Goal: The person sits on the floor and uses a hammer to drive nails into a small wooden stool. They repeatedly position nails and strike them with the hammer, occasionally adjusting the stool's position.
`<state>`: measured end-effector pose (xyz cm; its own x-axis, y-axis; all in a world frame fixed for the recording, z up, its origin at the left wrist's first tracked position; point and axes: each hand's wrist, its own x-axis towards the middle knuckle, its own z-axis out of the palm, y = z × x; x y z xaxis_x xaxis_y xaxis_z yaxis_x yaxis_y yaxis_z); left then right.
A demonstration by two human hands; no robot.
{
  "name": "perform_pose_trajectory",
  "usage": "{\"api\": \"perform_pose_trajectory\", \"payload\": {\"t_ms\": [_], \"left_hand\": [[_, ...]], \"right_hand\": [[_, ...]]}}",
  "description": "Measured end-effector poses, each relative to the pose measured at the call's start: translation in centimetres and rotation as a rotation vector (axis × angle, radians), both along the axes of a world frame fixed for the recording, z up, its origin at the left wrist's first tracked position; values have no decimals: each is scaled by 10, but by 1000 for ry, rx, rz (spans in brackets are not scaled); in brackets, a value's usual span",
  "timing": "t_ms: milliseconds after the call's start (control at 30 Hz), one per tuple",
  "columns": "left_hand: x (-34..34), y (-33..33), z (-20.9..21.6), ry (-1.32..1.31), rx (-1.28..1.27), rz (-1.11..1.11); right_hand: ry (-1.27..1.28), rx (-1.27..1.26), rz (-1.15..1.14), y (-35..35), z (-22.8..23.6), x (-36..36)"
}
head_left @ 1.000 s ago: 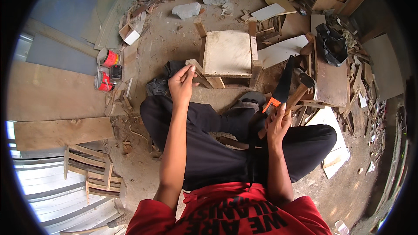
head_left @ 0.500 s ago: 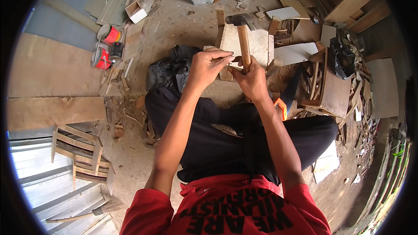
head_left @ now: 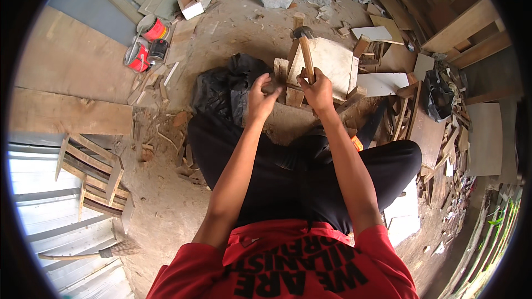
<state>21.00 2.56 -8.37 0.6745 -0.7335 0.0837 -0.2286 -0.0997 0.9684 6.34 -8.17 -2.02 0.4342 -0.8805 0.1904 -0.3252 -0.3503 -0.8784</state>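
Hammer (head_left: 307, 61) is gripped by its wooden handle in the right hand (head_left: 320, 93), whose fingers are wrapped around it, and its dark head is held over the far left part of a pale-topped wooden piece (head_left: 330, 65) on the ground ahead of the crossed legs. Half a second ago the two hands were held almost together at the near side of that piece, with the left fingertips pinched; now the left hand (head_left: 260, 101) is set apart to the left, its thumb and fingers parted and loosely curved. Whether anything small is kept between those fingers cannot be told, as they are blurred. Beside the left hand, black plastic (head_left: 216, 89) is heaped; near the right forearm, the orange handle of a saw (head_left: 357, 143) is partly hidden. Large black lettering is printed in rows across the red shirt (head_left: 191, 266). Labels are borne by the red cans (head_left: 155, 29) at the left, their print too small to be read.
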Motion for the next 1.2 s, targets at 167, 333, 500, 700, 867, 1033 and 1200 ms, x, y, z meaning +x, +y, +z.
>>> {"api": "perform_pose_trajectory", "payload": {"t_ms": [167, 333, 500, 700, 867, 1033, 1200], "left_hand": [[-1, -21, -30, -137, 52, -69], [10, -33, -24, 40, -13, -155], [19, -35, -23, -149, 117, -241], [22, -32, -29, -261, 89, -262], [24, -33, -44, -273, 81, -218], [25, -35, -44, -240, 119, -261], [25, -32, -37, -313, 168, -247]], "right_hand": [[121, -18, -16, 2, -15, 2], [90, -27, -12, -1, -12, 10], [19, -38, 13, -6, -12, 14], [122, -27, 19, -9, -16, 20], [162, -26, 36, -3, -14, 22], [91, -7, 30, -3, -18, 22], [133, -55, 38, 0, -17, 22]]}}
